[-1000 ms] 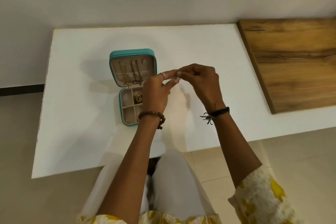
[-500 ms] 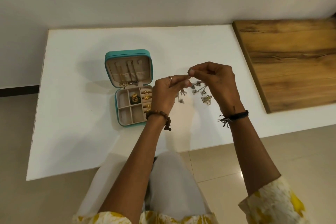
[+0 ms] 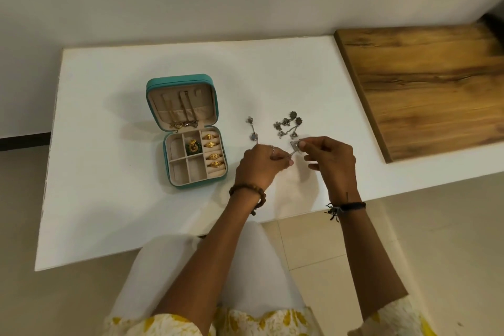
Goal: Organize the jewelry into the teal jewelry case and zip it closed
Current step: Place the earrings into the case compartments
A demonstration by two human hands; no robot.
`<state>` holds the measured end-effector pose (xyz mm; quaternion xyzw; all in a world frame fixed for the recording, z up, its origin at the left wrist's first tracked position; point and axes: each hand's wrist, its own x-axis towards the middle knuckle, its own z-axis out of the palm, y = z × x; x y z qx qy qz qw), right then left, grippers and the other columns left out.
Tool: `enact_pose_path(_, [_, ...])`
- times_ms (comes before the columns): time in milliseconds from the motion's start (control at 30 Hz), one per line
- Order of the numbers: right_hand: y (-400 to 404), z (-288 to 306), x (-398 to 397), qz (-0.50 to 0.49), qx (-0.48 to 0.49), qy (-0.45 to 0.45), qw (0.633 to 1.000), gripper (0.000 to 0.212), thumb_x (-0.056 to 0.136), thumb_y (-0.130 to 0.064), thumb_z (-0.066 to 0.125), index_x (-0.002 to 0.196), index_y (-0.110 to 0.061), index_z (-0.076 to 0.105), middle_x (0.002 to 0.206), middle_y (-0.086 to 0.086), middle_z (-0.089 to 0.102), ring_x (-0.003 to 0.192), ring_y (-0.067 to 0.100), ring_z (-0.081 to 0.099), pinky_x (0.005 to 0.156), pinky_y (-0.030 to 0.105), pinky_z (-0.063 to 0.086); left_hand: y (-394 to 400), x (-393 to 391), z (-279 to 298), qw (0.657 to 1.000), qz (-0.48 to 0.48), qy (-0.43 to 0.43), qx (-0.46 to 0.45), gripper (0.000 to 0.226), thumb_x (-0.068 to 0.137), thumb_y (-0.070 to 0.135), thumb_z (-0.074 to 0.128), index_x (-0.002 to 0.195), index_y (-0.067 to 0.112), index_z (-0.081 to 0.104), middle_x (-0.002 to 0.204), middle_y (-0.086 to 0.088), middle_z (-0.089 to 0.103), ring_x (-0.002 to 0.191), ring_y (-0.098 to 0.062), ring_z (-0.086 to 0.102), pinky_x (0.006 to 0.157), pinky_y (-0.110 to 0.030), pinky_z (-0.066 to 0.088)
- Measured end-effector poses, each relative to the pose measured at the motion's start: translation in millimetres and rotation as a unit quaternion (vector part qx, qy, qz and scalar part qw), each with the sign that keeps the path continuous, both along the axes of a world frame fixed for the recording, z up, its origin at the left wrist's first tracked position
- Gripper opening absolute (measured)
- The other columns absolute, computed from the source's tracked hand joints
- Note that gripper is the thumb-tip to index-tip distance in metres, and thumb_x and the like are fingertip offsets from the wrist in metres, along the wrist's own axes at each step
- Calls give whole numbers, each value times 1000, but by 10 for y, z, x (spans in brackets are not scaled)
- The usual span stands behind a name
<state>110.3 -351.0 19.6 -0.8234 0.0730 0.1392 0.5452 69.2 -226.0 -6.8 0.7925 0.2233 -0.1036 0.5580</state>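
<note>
Leftmost, white table (image 3: 109,172) against a pale wall. Teal jewelry case (image 3: 191,131) sits open on it, left of centre, lid (image 3: 181,101) standing up at the far side. Gold chains (image 3: 181,109) hang inside the lid, pendants at its lower edge. Tray is divided: a gold and green piece (image 3: 193,146) in one middle compartment, four gold rings (image 3: 213,152) slotted in the right-hand column, other compartments bare.

Right of the case, a single silver earring (image 3: 252,129) lies flat on the table, apart from the rest. Just below it, left hand (image 3: 260,165), fingers curled, pinching the lower end of a small silver piece (image 3: 294,148); ring on one finger, brown bead bracelet (image 3: 245,189) at the wrist. Right hand (image 3: 331,161) pinches the upper end of the same piece between thumb and forefinger, remaining fingers loosely curled; black thread band (image 3: 347,207) at the wrist. Beyond the hands, a cluster of silver jewelry (image 3: 289,124) lies on the table, near the held piece; whether touching it, cannot tell.

Far right, a wooden board (image 3: 425,84) lies on the table.
</note>
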Motion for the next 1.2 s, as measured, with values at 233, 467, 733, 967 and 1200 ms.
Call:
enact_pose_path(233, [-118, -204, -100, -21, -19, 24, 999, 14, 79, -19, 72, 85, -7, 73, 62, 2, 64, 52, 4, 54, 53, 11, 45, -16, -37, 2, 995, -21, 33, 91, 19, 79, 32, 69, 97, 24, 68, 95, 1, 72, 92, -17, 64, 78, -29, 52])
enact_pose_path(467, [-71, -267, -135, 12, -56, 11, 998, 6, 79, -19, 70, 81, -14, 74, 66, -7, 65, 53, -11, 53, 54, 2, 38, 52, -116, 84, 983, -22, 56, 172, 15, 77, 35, 70, 82, 21, 69, 92, -1, 71, 90, -21, 63, 73, -29, 49])
enact_pose_path(733, [-118, -270, -105, 48, -85, 4, 995, 15, 77, -24, 74, 88, -15, 72, 73, -10, 65, 65, -8, 56, 58, -1, 38, 65, -145, 161, 967, -71, 78, 230, 20, 80, 35, 67, 88, 16, 68, 98, -2, 69, 94, -21, 61, 72, -29, 45])
enact_pose_path(967, [167, -153, 58, 102, -95, -117, 983, 7, 81, -19, 69, 84, -15, 73, 83, -6, 70, 72, -4, 58, 67, 8, 43, 260, -86, 222, 964, 75, -21, 254, 7, 88, 18, 59, 91, 17, 65, 99, -4, 67, 90, -21, 62, 70, -31, 48])
enact_pose_path(1200, [677, -227, 173, 268, -247, -154, 918, 12, 83, -24, 64, 93, -18, 67, 91, -1, 69, 90, 16, 59, 68, 30, 43, 428, -89, 236, 961, 148, -50, 227, 13, 89, 12, 55, 95, 13, 66, 102, -4, 68, 90, -18, 62, 69, -22, 41])
